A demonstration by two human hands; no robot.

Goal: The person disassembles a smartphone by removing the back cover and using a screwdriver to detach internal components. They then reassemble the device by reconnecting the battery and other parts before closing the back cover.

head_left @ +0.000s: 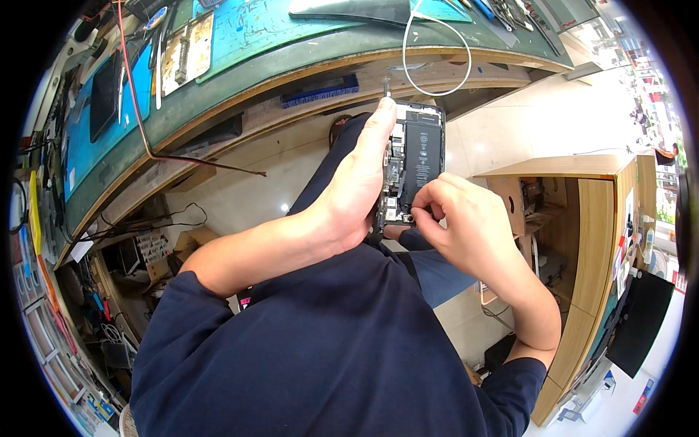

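Note:
An opened smartphone [423,149], its black battery and circuit board bare, is held upright over my lap. My left hand [357,175] grips it along the left edge, the thumb pointing up towards the top. A thin metallic tip [386,87] sticks out beyond that thumb; what it belongs to is hidden. My right hand [459,218] is at the phone's lower right, thumb and forefinger pinched together over the bottom of the board. Whatever may be between those fingertips is too small to make out.
Ahead runs a workbench [247,80] with blue mats and tools. A white cable [470,62] loops over its edge, and a red-black cable [149,149] hangs at the left. Under the bench top lies a blue brush [320,90]. To the right stands a wooden cabinet [593,240].

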